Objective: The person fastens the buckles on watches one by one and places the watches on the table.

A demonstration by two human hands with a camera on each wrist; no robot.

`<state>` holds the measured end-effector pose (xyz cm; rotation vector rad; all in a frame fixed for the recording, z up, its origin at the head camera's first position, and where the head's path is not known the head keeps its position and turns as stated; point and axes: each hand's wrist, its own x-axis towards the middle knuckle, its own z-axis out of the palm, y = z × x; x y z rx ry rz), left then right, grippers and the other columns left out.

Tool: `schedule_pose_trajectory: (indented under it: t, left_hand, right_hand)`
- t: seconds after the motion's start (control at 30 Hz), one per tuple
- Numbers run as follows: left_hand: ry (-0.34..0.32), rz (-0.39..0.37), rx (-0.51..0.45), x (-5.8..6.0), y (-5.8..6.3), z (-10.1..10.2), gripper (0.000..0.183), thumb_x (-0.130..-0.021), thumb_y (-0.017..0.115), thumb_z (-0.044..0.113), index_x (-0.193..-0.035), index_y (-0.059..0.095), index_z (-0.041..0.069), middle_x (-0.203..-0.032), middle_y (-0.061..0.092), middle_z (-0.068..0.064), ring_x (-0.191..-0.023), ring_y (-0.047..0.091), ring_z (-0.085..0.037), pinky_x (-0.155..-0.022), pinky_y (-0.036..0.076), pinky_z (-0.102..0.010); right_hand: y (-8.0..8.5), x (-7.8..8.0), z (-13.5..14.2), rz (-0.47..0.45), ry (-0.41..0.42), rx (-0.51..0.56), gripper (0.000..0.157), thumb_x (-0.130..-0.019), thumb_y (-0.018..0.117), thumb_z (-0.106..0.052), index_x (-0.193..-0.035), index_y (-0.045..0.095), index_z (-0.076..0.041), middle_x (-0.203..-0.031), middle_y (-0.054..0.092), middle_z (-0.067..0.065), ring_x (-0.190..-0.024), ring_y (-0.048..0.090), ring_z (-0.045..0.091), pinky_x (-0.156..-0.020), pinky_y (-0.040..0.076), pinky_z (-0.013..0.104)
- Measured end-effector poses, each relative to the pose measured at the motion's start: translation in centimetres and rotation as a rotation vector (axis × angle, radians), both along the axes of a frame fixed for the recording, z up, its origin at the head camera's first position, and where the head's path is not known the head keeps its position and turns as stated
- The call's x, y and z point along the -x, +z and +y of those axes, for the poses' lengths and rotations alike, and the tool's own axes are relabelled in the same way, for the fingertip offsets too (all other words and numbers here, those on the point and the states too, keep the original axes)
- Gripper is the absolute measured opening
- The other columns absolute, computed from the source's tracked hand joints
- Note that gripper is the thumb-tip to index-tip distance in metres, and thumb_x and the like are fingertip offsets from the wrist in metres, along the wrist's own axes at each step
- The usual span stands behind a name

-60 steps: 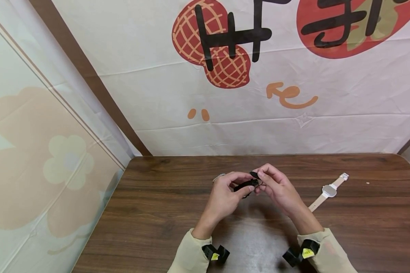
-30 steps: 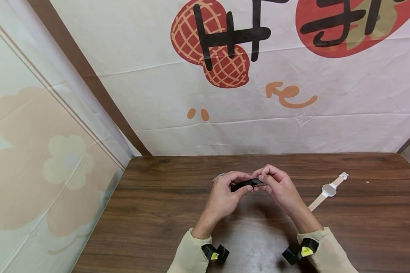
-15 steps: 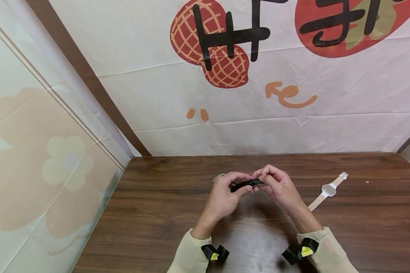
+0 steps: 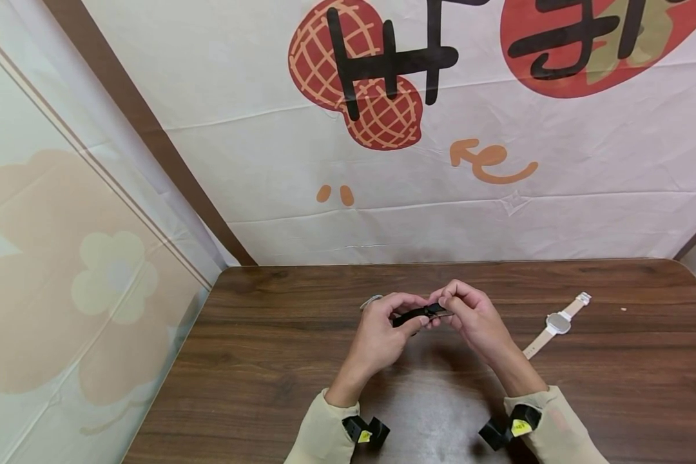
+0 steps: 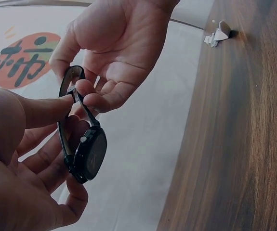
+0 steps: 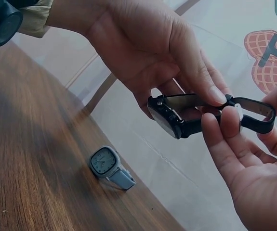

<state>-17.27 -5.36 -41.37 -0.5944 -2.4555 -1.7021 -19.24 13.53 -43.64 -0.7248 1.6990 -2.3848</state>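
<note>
Both hands hold a black wristwatch (image 4: 408,317) above the table. My left hand (image 4: 379,332) grips the strap near the case, thumb on the band. In the left wrist view the dark case (image 5: 91,153) hangs by that hand's fingers, its crown facing the camera. The strap forms a loop through a metal buckle (image 6: 238,114). At this looped end, my right hand (image 4: 477,325) pinches the strap between thumb and fingers. Fingers partly cover the buckle, so I cannot tell exactly how the strap end sits in it.
A watch with a pale strap (image 4: 559,323) lies on the brown wooden table (image 4: 255,367), right of the hands. Behind my left hand rests another light-coloured watch (image 6: 104,161), mostly hidden in the head view. A printed cloth (image 4: 417,219) hangs beyond the table's far edge.
Two seconds ago the strap end stood raised in my right fingers, apart from the buckle. It has since come down in line with the rest of the strap. Both hands stay almost in place.
</note>
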Motion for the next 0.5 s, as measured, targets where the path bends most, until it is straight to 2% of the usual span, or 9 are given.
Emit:
schedule_pose_trajectory:
  t: [0.13,0.33,0.5]
  left_hand:
    - [0.000,0.002,-0.001,-0.01,-0.08,0.12,0.022,-0.087,0.075,0.005,-0.108,0.073,0.010,-0.098,0.073,-0.001,-0.088,0.066,-0.011,-0.079,0.053,-0.029]
    - [-0.008,-0.010,-0.007,-0.07,-0.12,0.18,0.022,-0.087,0.075,0.006,-0.108,0.073,0.013,-0.101,0.074,0.000,-0.084,0.066,-0.012,-0.071,0.053,-0.024]
    - [-0.015,-0.026,-0.036,0.03,-0.18,0.26,0.022,-0.086,0.075,0.004,-0.107,0.073,0.009,-0.097,0.074,-0.003,-0.083,0.068,-0.013,-0.072,0.054,-0.024]
  right_hand:
    - [0.01,-0.01,-0.03,-0.026,-0.017,-0.017,0.018,-0.104,0.046,-0.005,-0.088,0.052,-0.009,-0.099,0.063,0.003,-0.085,0.063,0.013,-0.071,0.057,0.028]
    - [0.07,0.00,-0.07,-0.046,-0.033,-0.027,0.017,-0.103,0.049,-0.007,-0.088,0.054,-0.009,-0.097,0.065,0.002,-0.083,0.062,0.012,-0.067,0.057,0.028]
    - [0.11,-0.02,-0.07,-0.051,-0.038,-0.039,0.014,-0.103,0.050,-0.008,-0.090,0.055,-0.009,-0.096,0.065,0.001,-0.078,0.061,0.011,-0.064,0.055,0.027]
